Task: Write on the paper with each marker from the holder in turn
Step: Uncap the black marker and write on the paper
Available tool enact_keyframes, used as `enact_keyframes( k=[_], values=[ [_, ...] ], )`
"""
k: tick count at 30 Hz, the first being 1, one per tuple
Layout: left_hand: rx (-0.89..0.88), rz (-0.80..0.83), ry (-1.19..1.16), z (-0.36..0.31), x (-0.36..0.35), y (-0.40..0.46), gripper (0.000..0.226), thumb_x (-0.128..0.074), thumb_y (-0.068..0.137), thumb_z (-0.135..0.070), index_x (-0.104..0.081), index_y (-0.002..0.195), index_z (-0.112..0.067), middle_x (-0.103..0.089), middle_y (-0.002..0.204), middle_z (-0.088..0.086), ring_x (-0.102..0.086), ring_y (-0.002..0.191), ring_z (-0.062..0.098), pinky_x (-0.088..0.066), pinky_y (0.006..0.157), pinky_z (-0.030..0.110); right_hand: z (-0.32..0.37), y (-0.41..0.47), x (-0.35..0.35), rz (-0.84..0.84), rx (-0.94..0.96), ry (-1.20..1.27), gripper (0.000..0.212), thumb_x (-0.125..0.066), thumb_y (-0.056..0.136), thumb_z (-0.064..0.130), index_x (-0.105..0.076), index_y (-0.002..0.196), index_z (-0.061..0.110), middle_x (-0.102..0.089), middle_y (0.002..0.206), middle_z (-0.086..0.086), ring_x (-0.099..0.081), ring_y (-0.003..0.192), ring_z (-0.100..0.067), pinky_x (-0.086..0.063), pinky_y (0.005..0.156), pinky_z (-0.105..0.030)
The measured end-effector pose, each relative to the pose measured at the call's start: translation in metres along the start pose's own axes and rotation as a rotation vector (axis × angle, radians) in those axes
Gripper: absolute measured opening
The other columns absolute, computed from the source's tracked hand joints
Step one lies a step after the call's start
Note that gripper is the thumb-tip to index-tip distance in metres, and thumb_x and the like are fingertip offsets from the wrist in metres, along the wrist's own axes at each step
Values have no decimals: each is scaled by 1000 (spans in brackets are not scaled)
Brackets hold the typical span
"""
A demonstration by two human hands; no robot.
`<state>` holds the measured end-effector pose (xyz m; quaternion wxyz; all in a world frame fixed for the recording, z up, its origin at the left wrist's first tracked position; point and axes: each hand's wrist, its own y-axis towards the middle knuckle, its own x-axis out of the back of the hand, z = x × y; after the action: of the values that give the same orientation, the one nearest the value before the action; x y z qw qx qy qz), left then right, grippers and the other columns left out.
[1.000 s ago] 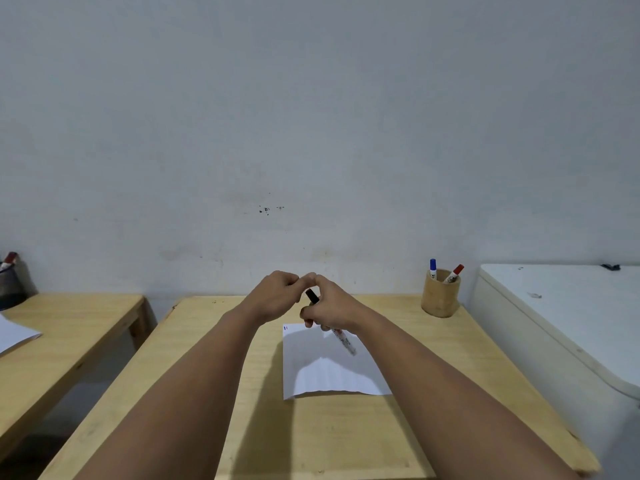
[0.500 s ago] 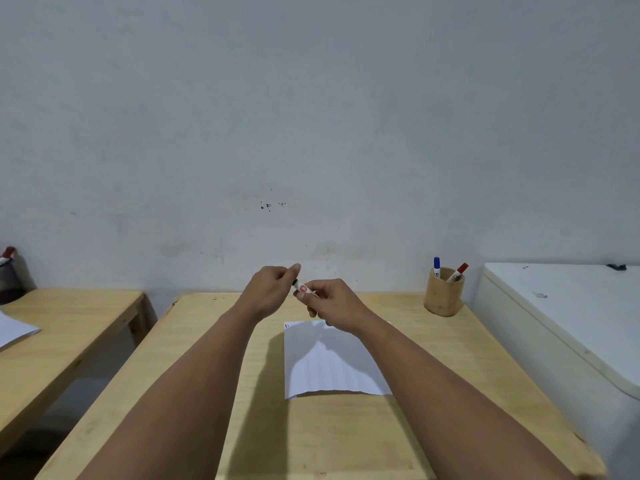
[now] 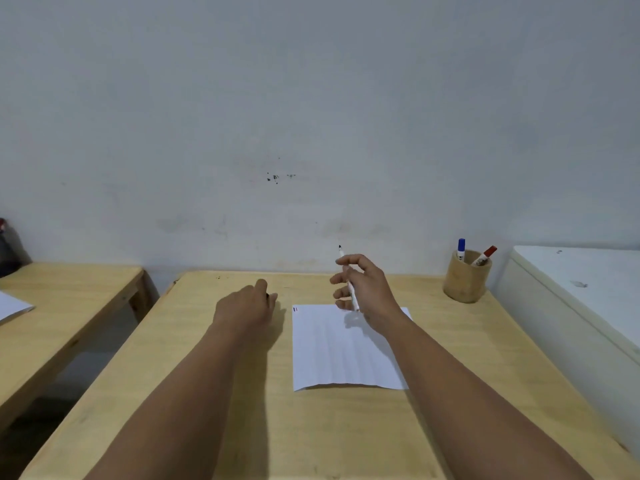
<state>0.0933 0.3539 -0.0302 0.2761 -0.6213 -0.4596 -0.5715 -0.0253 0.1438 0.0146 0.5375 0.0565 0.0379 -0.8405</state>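
A white sheet of paper (image 3: 343, 351) lies on the wooden table (image 3: 311, 427), with small marks at its top left corner. My right hand (image 3: 367, 289) hovers over the paper's far edge and holds an uncapped black marker (image 3: 347, 277) upright, tip pointing up. My left hand (image 3: 247, 303) rests low on the table left of the paper, curled around a small dark thing that looks like the marker's cap (image 3: 267, 295). A round wooden holder (image 3: 465, 280) stands at the back right with a blue marker (image 3: 461, 248) and a red marker (image 3: 485, 255) in it.
A white cabinet top (image 3: 585, 271) adjoins the table on the right. A second wooden table (image 3: 62, 306) stands to the left across a gap, with a sheet of paper (image 3: 10, 306) and a dark container (image 3: 7, 251) at its edge. A grey wall rises behind.
My hands were together above the paper, pulling the cap off the marker. They have parted: the left dropped to the table with the cap, the right swung right with the uncapped marker.
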Motion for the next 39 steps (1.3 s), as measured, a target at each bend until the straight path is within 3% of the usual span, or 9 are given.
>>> enact_keyframes(
  k=[6, 10, 13, 16, 19, 22, 26, 32, 39],
  values=[
    [-45, -8, 25, 15, -24, -4, 34, -37, 104, -47, -48, 114, -15, -62, 108, 5, -66, 94, 32, -41, 67, 36, -9, 14, 12, 0, -85, 247, 27, -58, 103, 6, -71, 125, 17, -84, 107, -10, -78, 78, -23, -56, 64, -30],
    [-51, 39, 17, 19, -18, -5, 40, -40, 100, -56, -47, 115, -19, -59, 108, 0, -65, 91, 29, -46, 67, 36, -20, 18, 8, -103, -47, 98, 22, -70, 103, 40, -73, 104, 18, -76, 80, -7, -63, 57, -14, -46, 53, -25],
    [-39, -168, -148, 16, -15, -20, 38, -54, 92, -56, -50, 109, -22, -56, 103, -6, -60, 87, 23, -48, 66, 36, -20, 19, -1, -187, -72, 70, 43, -52, 109, 51, -80, 103, 19, -65, 64, -4, -50, 46, -13, -38, 49, -23],
    [-189, -397, -266, -1, -12, -44, 26, -63, 86, -44, -59, 101, -24, -56, 98, -12, -54, 87, 18, -48, 66, 36, -22, 16, -7, -179, -38, 33, 20, -59, 105, 26, -78, 109, 20, -73, 77, -8, -56, 50, -17, -39, 49, -23],
    [-372, -174, -275, -10, -20, -63, 43, -58, 88, -58, -65, 120, -29, -63, 127, -13, -55, 116, 17, -48, 93, 39, -29, 17, -18, -169, 24, -71, 15, -71, 100, 26, -81, 93, 17, -78, 76, -5, -61, 52, -16, -45, 49, -22],
    [-374, 65, -173, -6, -29, -71, 64, -48, 89, -71, -51, 144, -38, -37, 162, -10, -24, 153, 21, -28, 117, 47, -40, 21, -32, -193, 32, -172, 30, -69, 102, 34, -74, 81, 14, -69, 64, -3, -58, 48, -14, -44, 48, -22],
    [-380, 71, -128, -6, -31, -72, 65, -46, 91, -72, -49, 147, -39, -36, 163, -7, -22, 154, 18, -20, 120, 44, -55, 25, -47, -139, -13, -187, 20, -72, 94, 31, -77, 84, 14, -73, 69, -3, -62, 57, -18, -48, 52, -27],
    [-365, 45, -125, -5, -34, -74, 72, -42, 88, -76, -49, 147, -36, -38, 163, -7, -24, 154, 18, -20, 121, 45, -81, 33, -55, -187, -17, -252, 35, -77, 96, 39, -69, 80, 8, -72, 64, -4, -63, 51, -15, -49, 53, -27],
    [-181, 125, -37, -4, -32, -80, 107, -25, 78, -93, -24, 161, -26, -12, 172, -1, 0, 159, 23, -4, 127, 52, -90, 36, -52, -231, -46, -237, 26, -66, 93, 21, -60, 71, 8, -70, 65, -15, -64, 52, -19, -49, 51, -26]
  ],
)
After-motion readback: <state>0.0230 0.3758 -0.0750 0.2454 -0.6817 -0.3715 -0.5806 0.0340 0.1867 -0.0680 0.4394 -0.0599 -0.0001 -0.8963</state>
